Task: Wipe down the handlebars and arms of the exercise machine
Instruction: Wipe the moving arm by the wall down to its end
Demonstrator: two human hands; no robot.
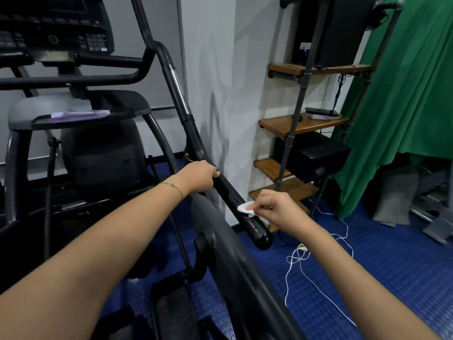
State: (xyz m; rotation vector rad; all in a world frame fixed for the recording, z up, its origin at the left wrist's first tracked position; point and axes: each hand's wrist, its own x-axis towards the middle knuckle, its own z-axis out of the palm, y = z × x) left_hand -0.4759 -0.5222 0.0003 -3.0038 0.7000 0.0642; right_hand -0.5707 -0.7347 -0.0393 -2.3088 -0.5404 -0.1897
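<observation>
over blue rubber flooring (367, 278), the up-slanting handlebar (230, 192) is being gripped by the left hand (198, 176), a white wipe (245, 207) being pinched against its lower end by the right hand (277, 209).

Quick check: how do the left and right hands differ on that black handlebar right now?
The left hand grips the handlebar bare, higher up; the right hand pinches a white wipe against it near the rounded end. The left wrist wears a thin bracelet; the right wrist shows none. Both are at the same bar.
</observation>
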